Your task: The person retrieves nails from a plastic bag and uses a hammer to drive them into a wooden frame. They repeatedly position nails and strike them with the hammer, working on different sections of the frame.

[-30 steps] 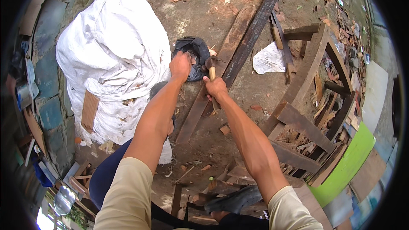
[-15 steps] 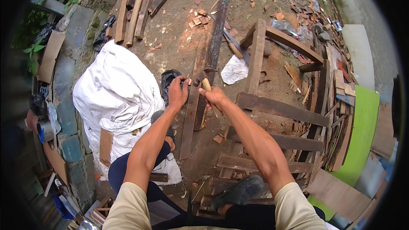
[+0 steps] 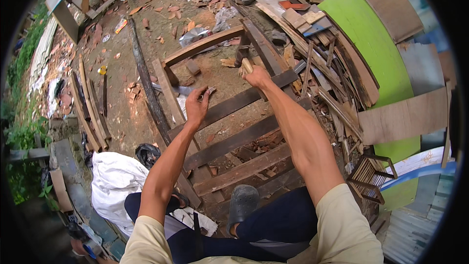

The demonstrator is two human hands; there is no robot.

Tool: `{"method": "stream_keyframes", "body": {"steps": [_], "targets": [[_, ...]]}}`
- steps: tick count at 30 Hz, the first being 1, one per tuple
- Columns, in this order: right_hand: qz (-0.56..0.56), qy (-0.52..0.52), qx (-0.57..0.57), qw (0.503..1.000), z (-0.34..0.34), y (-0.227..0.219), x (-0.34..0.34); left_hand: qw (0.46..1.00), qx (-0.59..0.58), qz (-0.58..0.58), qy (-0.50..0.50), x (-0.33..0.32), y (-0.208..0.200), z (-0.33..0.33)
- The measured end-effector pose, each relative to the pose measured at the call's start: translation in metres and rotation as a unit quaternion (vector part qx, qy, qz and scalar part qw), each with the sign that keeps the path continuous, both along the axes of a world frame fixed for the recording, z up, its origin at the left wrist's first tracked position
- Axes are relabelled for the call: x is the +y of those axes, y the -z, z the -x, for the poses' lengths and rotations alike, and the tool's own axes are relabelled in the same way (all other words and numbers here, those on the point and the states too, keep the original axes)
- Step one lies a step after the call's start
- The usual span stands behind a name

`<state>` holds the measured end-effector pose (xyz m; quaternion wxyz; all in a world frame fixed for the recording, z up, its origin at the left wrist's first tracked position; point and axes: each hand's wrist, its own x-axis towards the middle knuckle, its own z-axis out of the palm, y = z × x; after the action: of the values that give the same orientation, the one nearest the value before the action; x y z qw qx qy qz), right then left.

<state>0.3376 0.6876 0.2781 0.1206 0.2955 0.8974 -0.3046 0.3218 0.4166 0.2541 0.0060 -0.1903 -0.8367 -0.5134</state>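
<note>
My right hand (image 3: 257,77) is closed round the wooden handle of a hammer (image 3: 242,55). Its dark head points away from me, over the far right part of a slatted wooden frame (image 3: 233,103). My left hand (image 3: 197,107) is above the frame's left side, near the top slat. Its thumb and fingers are bent together, and whatever they may pinch is too small to name. Beyond that hand, a handsaw blade (image 3: 183,89) partly shows next to the frame's left post. My shoe (image 3: 243,205) is by the lower slats.
Scrap wood (image 3: 337,63) is heaped at the right beside a green panel (image 3: 359,34). A charred pole (image 3: 141,73) lies left of the frame. The white sack (image 3: 115,181) and a black plastic bag (image 3: 147,155) are at lower left. Several timber lengths (image 3: 88,107) lie farther left.
The view has turned to the right. Both hands have moved from the long board beside the sack to over the slatted frame. The hammer has stayed in my right hand.
</note>
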Motion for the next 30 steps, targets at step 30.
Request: {"method": "stream_keyframes", "body": {"steps": [30], "targets": [[0.098, 0.308, -0.007, 0.946, -0.167, 0.035, 0.156, 0.959, -0.089, 0.269, 0.003, 0.287, 0.07, -0.033]]}}
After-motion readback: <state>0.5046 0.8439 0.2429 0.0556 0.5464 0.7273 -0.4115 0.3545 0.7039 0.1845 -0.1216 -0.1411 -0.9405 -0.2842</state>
